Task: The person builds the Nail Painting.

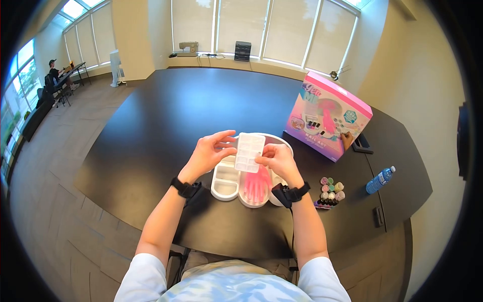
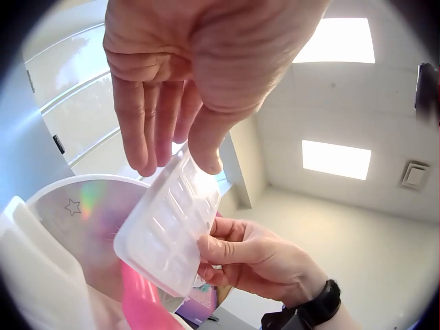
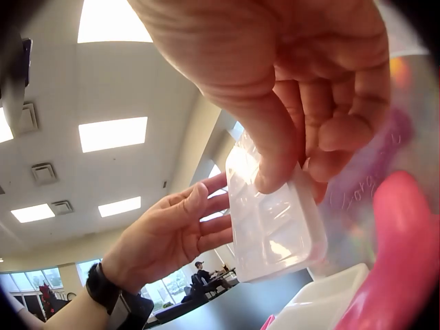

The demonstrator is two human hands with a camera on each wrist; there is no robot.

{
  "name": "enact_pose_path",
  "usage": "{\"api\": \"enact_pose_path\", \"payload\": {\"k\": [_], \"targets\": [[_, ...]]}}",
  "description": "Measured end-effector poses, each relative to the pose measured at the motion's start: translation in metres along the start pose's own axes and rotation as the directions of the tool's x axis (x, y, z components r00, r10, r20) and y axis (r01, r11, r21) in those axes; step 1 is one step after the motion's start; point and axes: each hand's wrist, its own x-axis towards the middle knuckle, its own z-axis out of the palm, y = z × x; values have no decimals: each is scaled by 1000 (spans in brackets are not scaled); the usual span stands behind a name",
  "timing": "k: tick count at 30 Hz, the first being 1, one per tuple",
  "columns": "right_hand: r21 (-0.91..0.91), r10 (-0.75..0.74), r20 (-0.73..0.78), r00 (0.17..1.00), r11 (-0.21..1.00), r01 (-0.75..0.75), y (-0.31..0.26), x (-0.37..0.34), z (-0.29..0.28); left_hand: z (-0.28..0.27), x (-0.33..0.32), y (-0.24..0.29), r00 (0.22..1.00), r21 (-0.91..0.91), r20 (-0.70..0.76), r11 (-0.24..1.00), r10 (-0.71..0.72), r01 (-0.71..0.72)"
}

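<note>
A small translucent white compartment case (image 1: pixel 248 152) is held up over a white nail station (image 1: pixel 217 193). My right hand (image 1: pixel 279 161) pinches its right edge, thumb on the compartment face, fingers behind, as the right wrist view shows. My left hand (image 1: pixel 205 155) is at the case's opposite edge with fingers extended; the left wrist view has its thumb and fingertips right at that edge. Beneath the case, a pink model hand (image 1: pixel 256 187) lies in the station's middle section, partly covered by the case. Divided trays form the station's left side.
A pink and purple nail art box (image 1: pixel 324 118) stands at the back right. Small jars (image 1: pixel 332 187) and dark-capped bottles (image 1: pixel 327 203) sit right of the station, with a blue water bottle (image 1: pixel 381 180) farther right. Someone sits at a far table (image 1: pixel 70 73) on the left.
</note>
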Motion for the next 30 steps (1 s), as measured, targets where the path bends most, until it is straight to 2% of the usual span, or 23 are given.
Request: {"api": "enact_pose_path", "payload": {"k": [3, 6, 13, 16, 18, 21, 27, 30], "targets": [[-63, -18, 23, 1000, 998, 20, -3, 11, 23, -2, 10, -13, 1000, 19, 4, 1000, 15, -15], [-90, -111, -13, 994, 990, 109, 0, 19, 40, -3, 16, -20, 996, 94, -86, 996, 13, -5], [-100, -57, -44, 997, 994, 52, 19, 30, 64, -6, 21, -59, 993, 107, -113, 994, -14, 26], [-197, -116, -72, 991, 975, 100, 30, 34, 68, -4, 22, -74, 991, 99, -131, 994, -26, 39], [-196, -81, -91, 993, 979, 62, 30, 34, 68, -3, 22, -84, 989, 7, -137, 998, -54, 56], [-238, 5, -68, 998, 971, -21, 27, 34, 68, -2, 22, -92, 992, 35, -122, 998, -43, 48], [-231, 45, -48, 998, 971, -55, 29, 37, 65, 0, 19, -99, 989, 117, -93, 985, -113, 123], [-278, 24, -11, 1000, 960, -26, 28, 36, 64, 0, 18, -100, 988, 56, -87, 989, -130, 135]]}}
